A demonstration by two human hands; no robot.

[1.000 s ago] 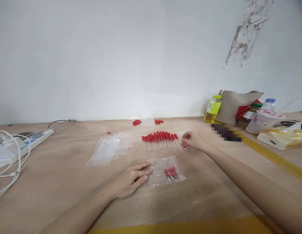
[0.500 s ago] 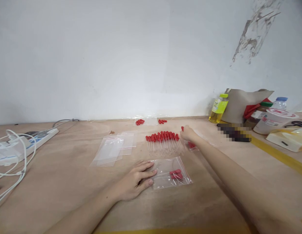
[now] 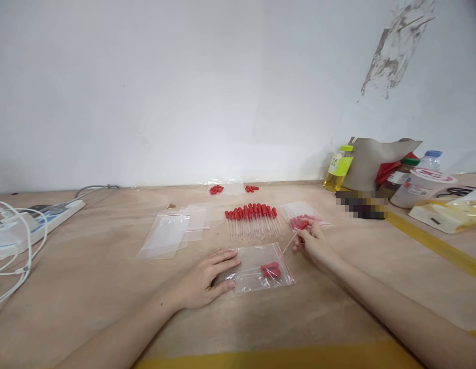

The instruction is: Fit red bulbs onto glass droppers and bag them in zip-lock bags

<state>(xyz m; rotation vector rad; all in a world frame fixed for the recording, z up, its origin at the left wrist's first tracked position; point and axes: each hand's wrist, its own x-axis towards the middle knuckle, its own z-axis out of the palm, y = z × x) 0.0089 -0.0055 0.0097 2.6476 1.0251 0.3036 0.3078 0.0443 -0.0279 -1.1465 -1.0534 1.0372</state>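
My left hand (image 3: 207, 277) lies flat with its fingers spread, the fingertips on the left end of a clear zip bag (image 3: 249, 251). Inside that bag are droppers with red rubber bulbs (image 3: 271, 269). My right hand (image 3: 311, 243) pinches a dropper (image 3: 304, 225) by its red bulb end. The dropper's thin clear tube slants down-left, its tip by the bag's red-striped edge. Behind the bag lies a row of several droppers (image 3: 253, 212), bulbs pointing away from me. Just beyond my right hand rests another zip bag (image 3: 294, 209) with red-bulbed droppers in it.
Flat clear zip bags (image 3: 169, 233) overlap on the left. Two small heaps of red bulbs (image 3: 216, 189) lie near the wall. A power strip (image 3: 61, 220) with white cables is far left. A yellow-capped bottle (image 3: 339, 169), a tub (image 3: 422, 187) and yellow tape (image 3: 434, 246) are on the right.
My right hand has come back toward me from the right end of the dropper row, bringing a dropper to the bag's edge. My left hand stays on the bag.
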